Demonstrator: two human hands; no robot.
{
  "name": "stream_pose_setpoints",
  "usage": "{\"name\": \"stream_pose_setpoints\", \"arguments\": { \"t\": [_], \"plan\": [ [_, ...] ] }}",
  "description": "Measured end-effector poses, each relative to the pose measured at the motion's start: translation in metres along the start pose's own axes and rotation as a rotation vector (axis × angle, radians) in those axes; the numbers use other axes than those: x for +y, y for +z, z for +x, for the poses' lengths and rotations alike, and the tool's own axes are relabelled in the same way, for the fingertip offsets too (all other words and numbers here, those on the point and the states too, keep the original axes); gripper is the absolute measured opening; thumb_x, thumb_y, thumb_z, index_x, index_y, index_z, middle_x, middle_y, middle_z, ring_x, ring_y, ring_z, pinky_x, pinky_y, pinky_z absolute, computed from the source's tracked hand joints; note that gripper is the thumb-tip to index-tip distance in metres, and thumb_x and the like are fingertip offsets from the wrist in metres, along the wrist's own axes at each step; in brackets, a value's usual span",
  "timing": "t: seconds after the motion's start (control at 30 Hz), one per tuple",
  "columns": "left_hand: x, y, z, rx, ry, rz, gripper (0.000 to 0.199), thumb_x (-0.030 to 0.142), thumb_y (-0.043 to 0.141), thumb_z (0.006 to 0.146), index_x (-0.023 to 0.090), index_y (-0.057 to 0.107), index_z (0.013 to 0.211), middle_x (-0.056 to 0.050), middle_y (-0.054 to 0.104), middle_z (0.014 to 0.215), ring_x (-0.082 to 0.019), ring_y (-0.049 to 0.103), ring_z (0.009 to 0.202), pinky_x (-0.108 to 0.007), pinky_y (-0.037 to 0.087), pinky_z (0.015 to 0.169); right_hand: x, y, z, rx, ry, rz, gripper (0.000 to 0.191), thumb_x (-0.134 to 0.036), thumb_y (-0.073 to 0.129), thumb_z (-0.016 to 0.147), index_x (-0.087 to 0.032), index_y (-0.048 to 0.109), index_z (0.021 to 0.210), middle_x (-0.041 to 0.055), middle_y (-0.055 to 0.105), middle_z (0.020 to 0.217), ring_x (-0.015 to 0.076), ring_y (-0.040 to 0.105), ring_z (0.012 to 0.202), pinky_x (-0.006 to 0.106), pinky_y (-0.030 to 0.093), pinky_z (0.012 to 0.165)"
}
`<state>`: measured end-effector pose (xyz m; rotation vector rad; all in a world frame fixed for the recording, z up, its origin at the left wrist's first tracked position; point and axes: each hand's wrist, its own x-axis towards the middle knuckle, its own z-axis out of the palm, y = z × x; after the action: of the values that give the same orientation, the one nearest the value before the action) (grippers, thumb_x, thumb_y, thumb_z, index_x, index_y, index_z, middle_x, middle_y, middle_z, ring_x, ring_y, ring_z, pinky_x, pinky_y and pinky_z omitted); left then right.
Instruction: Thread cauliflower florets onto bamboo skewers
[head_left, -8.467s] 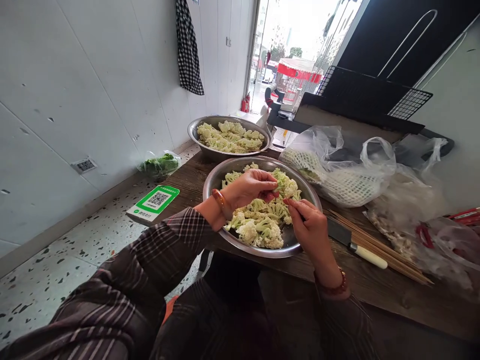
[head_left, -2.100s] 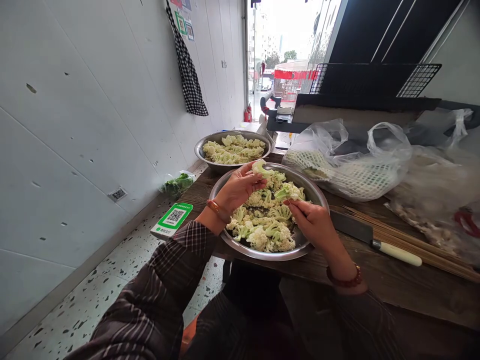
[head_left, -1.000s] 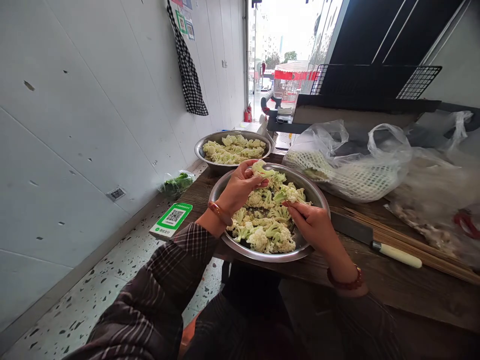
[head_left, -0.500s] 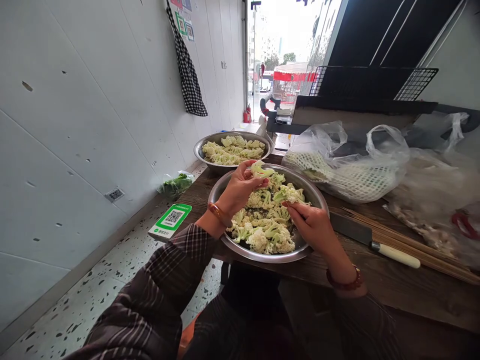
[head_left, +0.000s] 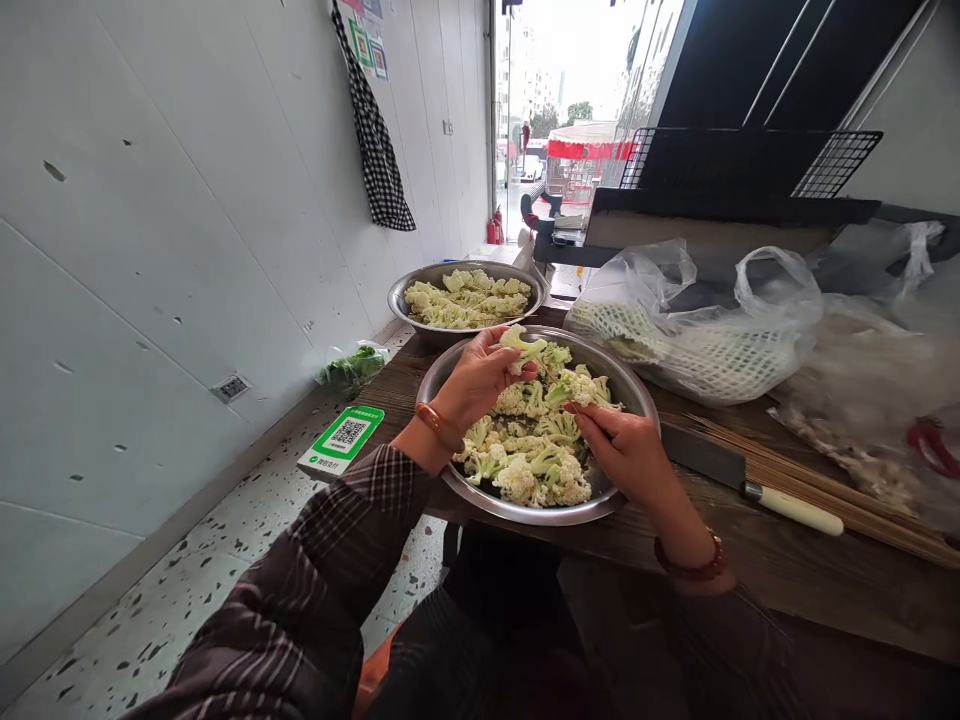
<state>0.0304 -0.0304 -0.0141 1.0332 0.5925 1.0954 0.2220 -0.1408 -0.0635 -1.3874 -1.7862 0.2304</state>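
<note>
My left hand (head_left: 480, 375) is closed in a pinch around a pale green and white cauliflower floret (head_left: 523, 345), held over the back of a steel basin (head_left: 442, 480). At the basin's right side my right hand (head_left: 626, 445) has thumb and forefinger pressed together, pointing toward the left hand. Whatever thin thing lies between those fingertips is too small to make out. Just behind them shows another floret (head_left: 577, 385). More cauliflower pieces (head_left: 536, 475) lie in the basin below both hands.
Behind stands a second basin (head_left: 397, 300) filled with cauliflower. On the right lie a cleaver (head_left: 705, 458) with a pale handle, a bundle of bamboo skewers (head_left: 817, 485) and plastic bags (head_left: 720, 350) of netted produce. A QR-code sign (head_left: 345, 437) sits at the wooden table's left edge.
The left hand's fingers have shifted slightly around the floret, which is tilted a little differently. My right hand stays almost where it was.
</note>
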Motion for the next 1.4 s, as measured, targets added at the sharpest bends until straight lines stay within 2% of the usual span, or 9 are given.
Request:
{"name": "stream_pose_setpoints", "arguments": {
  "t": [0.53, 0.77, 0.87, 1.0, 1.17, 1.27, 1.4],
  "plan": [
    [-0.006, 0.003, 0.0, 0.021, 0.064, 0.071, 0.043, 0.007, 0.074, 0.071, 0.018, 0.049, 0.105, 0.002, 0.066, 0.082, -0.012, 0.068, 0.067, -0.03, 0.056, 0.069, 0.004, 0.002, 0.0, -0.002, -0.029, -0.028, 0.033, -0.036, 0.05, 0.101, -0.021, 0.078, 0.091, 0.0103, 0.079, 0.088, 0.0264, 0.075, 0.086, 0.034, 0.055, 0.077],
    [-0.013, 0.003, 0.002, 0.007, 0.242, 0.3, 0.039, 0.008, 0.069, 0.072, 0.018, 0.051, 0.104, 0.002, 0.064, 0.085, -0.011, 0.067, 0.068, -0.028, 0.055, 0.068, 0.002, 0.003, 0.0, 0.012, -0.033, -0.032, 0.033, -0.036, 0.05, 0.101, -0.021, 0.077, 0.088, 0.01, 0.078, 0.082, 0.0257, 0.074, 0.08, 0.034, 0.053, 0.074],
    [-0.015, 0.0, 0.004, 0.017, 0.279, 0.408, 0.042, 0.008, 0.071, 0.069, 0.018, 0.052, 0.105, 0.001, 0.065, 0.087, -0.011, 0.065, 0.069, -0.027, 0.055, 0.068, 0.001, 0.002, 0.001, -0.004, -0.022, -0.022, 0.033, -0.035, 0.051, 0.101, -0.021, 0.076, 0.086, 0.0095, 0.078, 0.083, 0.0245, 0.073, 0.077, 0.032, 0.052, 0.071],
    [-0.013, 0.001, 0.002, -0.022, 0.253, 0.398, 0.04, 0.01, 0.072, 0.07, 0.017, 0.053, 0.105, 0.0, 0.065, 0.088, -0.013, 0.068, 0.074, -0.029, 0.057, 0.072, 0.001, 0.0, 0.0, 0.003, -0.001, -0.012, 0.033, -0.034, 0.051, 0.101, -0.02, 0.077, 0.086, 0.0088, 0.078, 0.083, 0.0233, 0.072, 0.076, 0.031, 0.05, 0.069],
    [-0.007, 0.004, -0.002, -0.09, 0.131, 0.174, 0.025, 0.018, 0.072, 0.077, 0.016, 0.056, 0.095, 0.0, 0.063, 0.085, -0.013, 0.068, 0.074, -0.031, 0.057, 0.075, 0.0, 0.001, -0.001, 0.024, 0.002, -0.003, 0.032, -0.035, 0.051, 0.1, -0.02, 0.078, 0.092, 0.0078, 0.078, 0.081, 0.0224, 0.072, 0.072, 0.031, 0.049, 0.066],
    [-0.007, 0.003, 0.0, -0.072, 0.061, 0.08, 0.021, 0.024, 0.072, 0.079, 0.015, 0.055, 0.09, 0.0, 0.063, 0.083, -0.013, 0.068, 0.072, -0.031, 0.057, 0.075, 0.0, 0.001, -0.001, 0.035, 0.006, -0.019, 0.033, -0.036, 0.051, 0.099, -0.02, 0.079, 0.093, 0.008, 0.078, 0.081, 0.023, 0.072, 0.072, 0.032, 0.05, 0.067],
    [-0.009, 0.0, 0.003, -0.048, 0.064, 0.093, 0.025, 0.021, 0.075, 0.074, 0.015, 0.056, 0.088, 0.0, 0.065, 0.082, -0.014, 0.068, 0.072, -0.032, 0.056, 0.076, 0.001, 0.002, 0.0, 0.018, 0.007, -0.034, 0.035, -0.037, 0.05, 0.1, -0.02, 0.079, 0.09, 0.0097, 0.079, 0.084, 0.025, 0.073, 0.078, 0.033, 0.052, 0.071]
  ]
}}
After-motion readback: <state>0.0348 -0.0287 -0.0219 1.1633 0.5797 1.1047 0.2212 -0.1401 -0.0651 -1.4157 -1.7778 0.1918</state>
